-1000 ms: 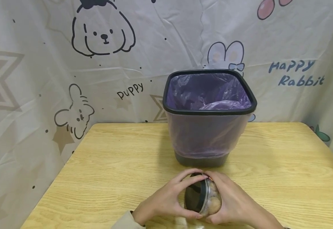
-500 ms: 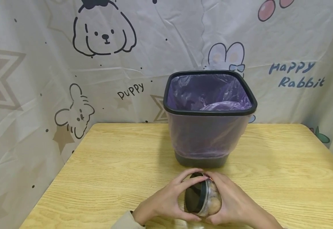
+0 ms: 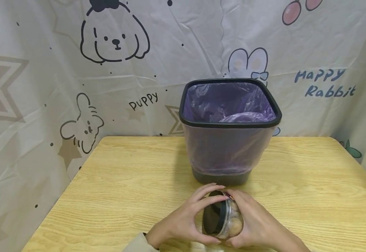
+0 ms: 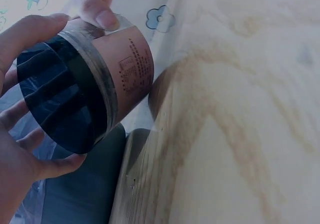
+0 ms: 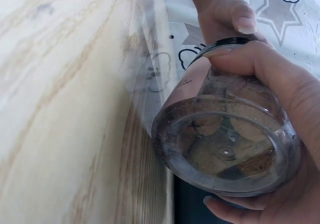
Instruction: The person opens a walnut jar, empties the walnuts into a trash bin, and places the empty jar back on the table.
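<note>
In the head view a clear plastic jar with a black lid lies tilted on its side near the front of the table, its lid facing left. Round brownish pieces show through its wall. My left hand grips the lid end, thumb on one side and fingers on the other. On the jar's body, my right hand holds the opposite end. A pink printed label shows in the left wrist view. The round clear base faces the right wrist camera, with the right thumb along the jar's side.
A dark waste bin lined with a purple plastic bag stands just beyond the hands. Both rest on a light wood table. A printed cloth with cartoon animals hangs behind and at the sides.
The head view has shifted very slightly. Both hands keep nearly the same hold on the jar, and the lid stays on it.
</note>
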Demonstrator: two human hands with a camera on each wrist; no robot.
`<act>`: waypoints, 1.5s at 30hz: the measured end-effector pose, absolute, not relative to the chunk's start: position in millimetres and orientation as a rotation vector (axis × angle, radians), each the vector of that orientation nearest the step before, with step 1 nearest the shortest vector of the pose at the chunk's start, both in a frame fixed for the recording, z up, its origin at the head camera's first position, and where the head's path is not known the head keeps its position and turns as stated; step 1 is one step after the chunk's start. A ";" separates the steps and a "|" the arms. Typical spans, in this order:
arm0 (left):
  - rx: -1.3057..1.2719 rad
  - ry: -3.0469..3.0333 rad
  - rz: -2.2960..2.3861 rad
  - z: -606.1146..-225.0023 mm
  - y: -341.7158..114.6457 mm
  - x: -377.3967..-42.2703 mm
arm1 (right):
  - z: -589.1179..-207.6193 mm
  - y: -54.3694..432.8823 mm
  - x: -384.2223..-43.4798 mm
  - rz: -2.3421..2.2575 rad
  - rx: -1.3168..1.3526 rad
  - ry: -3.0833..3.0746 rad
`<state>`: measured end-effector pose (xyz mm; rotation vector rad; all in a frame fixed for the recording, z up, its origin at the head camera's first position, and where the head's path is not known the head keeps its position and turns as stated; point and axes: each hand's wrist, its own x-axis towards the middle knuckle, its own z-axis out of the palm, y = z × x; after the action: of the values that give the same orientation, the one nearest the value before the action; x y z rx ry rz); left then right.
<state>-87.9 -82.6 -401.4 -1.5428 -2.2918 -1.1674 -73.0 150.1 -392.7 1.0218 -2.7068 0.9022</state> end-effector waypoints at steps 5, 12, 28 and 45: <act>-1.555 -2.270 -1.222 -400.7 -82.1 -87.5 | -393.1 150.0 -72.7 0.906 1.017 -2.702; -1.534 -2.276 -1.209 -401.9 -81.2 -87.2 | -392.8 149.8 -73.0 0.900 1.015 -2.698; -1.471 -2.378 -1.233 -406.3 -80.9 -85.0 | -392.4 149.6 -73.2 0.894 1.000 -2.714; -1.505 -2.357 -1.170 -400.7 -84.1 -87.3 | -392.5 149.3 -73.3 0.887 0.995 -2.710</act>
<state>-87.3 -84.1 -400.7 -1.5048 -2.3571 -1.1704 -73.3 149.3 -392.5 0.9945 -2.7096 0.8871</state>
